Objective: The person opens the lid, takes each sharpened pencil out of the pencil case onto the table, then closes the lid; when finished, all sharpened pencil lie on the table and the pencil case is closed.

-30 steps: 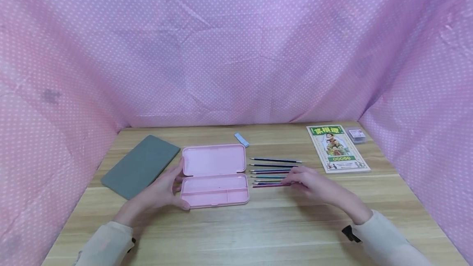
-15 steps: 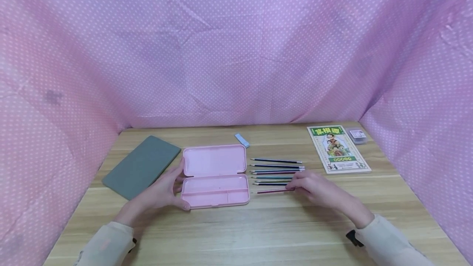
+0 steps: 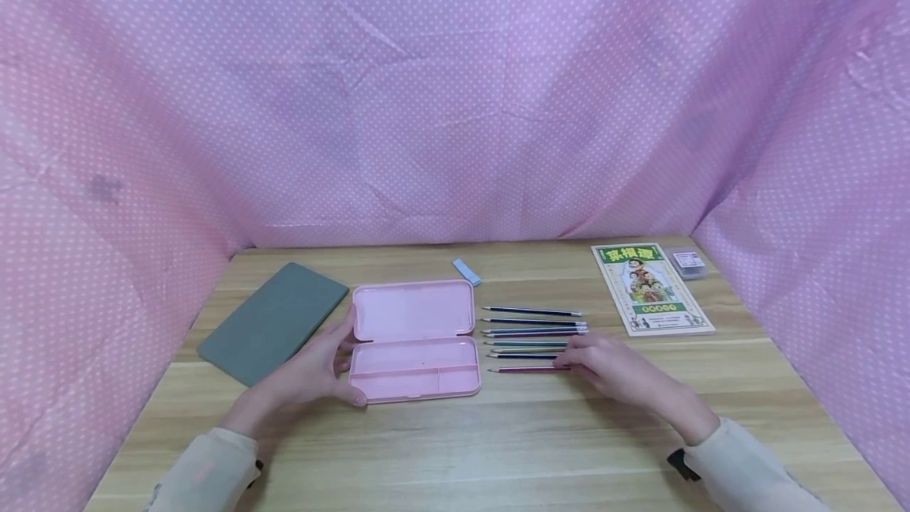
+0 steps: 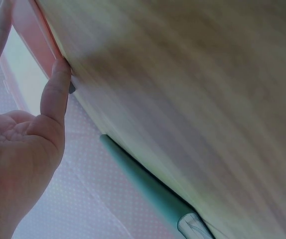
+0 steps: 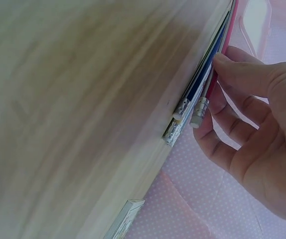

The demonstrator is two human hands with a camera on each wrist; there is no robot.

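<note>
A pink pencil case [image 3: 415,367] lies with its lid raised back, its divided lower tray facing up. My left hand [image 3: 316,366] rests against its left end, thumb at the front corner; in the left wrist view a nearly straight finger [image 4: 56,92] touches the case's side. To the right of the case, my right hand [image 3: 610,367] pinches a red pencil [image 3: 528,370] near its eraser end. That pencil is nearest the front, its tip toward the case. Several more pencils [image 3: 529,321] lie in a row behind it, some ends hidden by the hand.
A grey-green notebook [image 3: 273,322] lies on the wooden table [image 3: 455,457] at left. Behind the case is a small light-blue bar [image 3: 466,271]. At right are an illustrated booklet [image 3: 650,289] and a small clear box [image 3: 688,263]. Pink dotted cloth [image 3: 455,101] surrounds the table.
My right hand has drawn the red pencil toward the front, apart from the row, then moved slightly right. The left hand and the pencil case have stayed put.
</note>
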